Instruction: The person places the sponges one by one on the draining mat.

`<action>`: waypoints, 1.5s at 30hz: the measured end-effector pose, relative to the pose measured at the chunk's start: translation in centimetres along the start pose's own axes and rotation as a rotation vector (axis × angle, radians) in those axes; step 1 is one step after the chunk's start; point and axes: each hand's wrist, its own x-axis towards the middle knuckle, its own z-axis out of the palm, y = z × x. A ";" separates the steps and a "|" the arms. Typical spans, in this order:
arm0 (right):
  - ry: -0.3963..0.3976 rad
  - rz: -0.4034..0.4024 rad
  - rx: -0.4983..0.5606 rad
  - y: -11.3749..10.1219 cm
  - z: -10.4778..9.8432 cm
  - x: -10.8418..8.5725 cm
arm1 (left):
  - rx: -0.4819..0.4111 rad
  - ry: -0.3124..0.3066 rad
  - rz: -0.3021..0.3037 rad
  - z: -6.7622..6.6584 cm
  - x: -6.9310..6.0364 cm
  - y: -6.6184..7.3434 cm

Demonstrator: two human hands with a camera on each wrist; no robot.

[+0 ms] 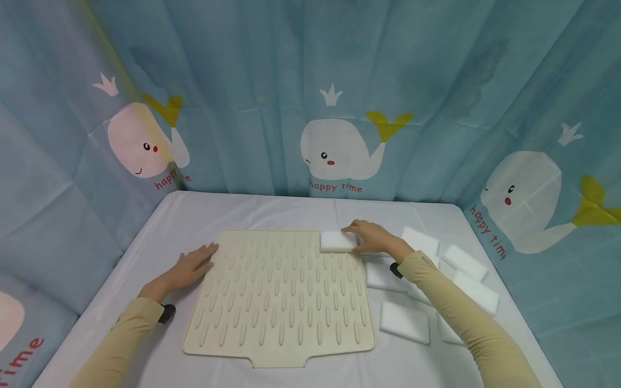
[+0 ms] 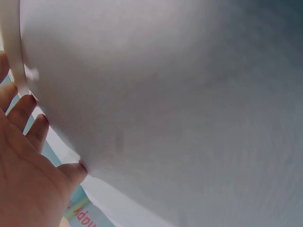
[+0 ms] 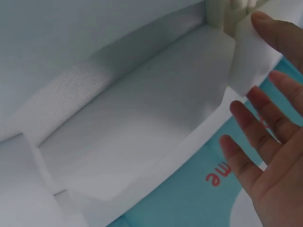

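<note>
White sponge (image 1: 335, 242) sits at the fingertips of the right hand (image 1: 375, 237), on top of the bumpy cream board (image 1: 278, 353). The right hand pinches it, with the thumb on the near side and fingers on the far side. The left hand (image 1: 186, 268) has its fingers stretched out and a bit apart, touching the board's left edge.

The head view shows both hands and most of the board between them. The right wrist view shows the palm side of the right hand, and a big sponge (image 3: 142, 109) just beside it that the arm partly hides from above. The left wrist view shows mostly the white table (image 2: 180, 118) next to the left hand's fingers.

More sponges (image 1: 405, 323) lie near the right hand, beside and under its arm, and the sleeve (image 1: 461, 302) covers parts of some. Past both hands hangs a blue whale curtain (image 1: 262, 70).
</note>
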 end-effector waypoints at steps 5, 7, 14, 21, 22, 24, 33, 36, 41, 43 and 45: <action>-0.003 0.008 -0.004 -0.1 -0.1 -0.1 | 0.007 0.002 -0.011 0.1 0.1 0.0; 0.001 0.006 -0.007 -0.1 -0.1 -0.2 | 0.007 0.005 -0.010 0.2 0.1 0.0; 0.024 -0.009 -0.001 0.3 -0.4 -0.6 | 0.008 0.010 -0.003 0.2 0.1 -0.1; 0.033 0.013 0.016 1.1 -0.9 -1.3 | -0.005 0.019 0.012 0.1 0.0 -0.1; 0.034 0.014 0.013 1.3 -1.0 -1.4 | -0.006 0.019 0.013 0.1 0.0 -0.1; 0.039 0.018 0.015 1.6 -1.0 -1.7 | -0.008 0.018 0.013 0.0 0.0 -0.1; 0.050 0.052 0.027 3.3 -1.6 -3.2 | 0.002 0.010 0.001 0.1 0.1 -0.1; 0.060 0.060 0.034 3.8 -1.9 -3.9 | -0.002 0.011 0.001 0.1 0.0 -0.1; 0.075 0.079 0.038 4.9 -2.0 -5.0 | 0.004 0.007 -0.004 0.1 0.1 0.0; 0.080 0.093 0.048 5.4 -2.2 -5.4 | 0.006 0.005 -0.007 0.1 0.1 0.0; 0.088 0.105 0.052 5.8 -2.3 -5.9 | 0.002 0.003 -0.008 0.0 0.1 0.0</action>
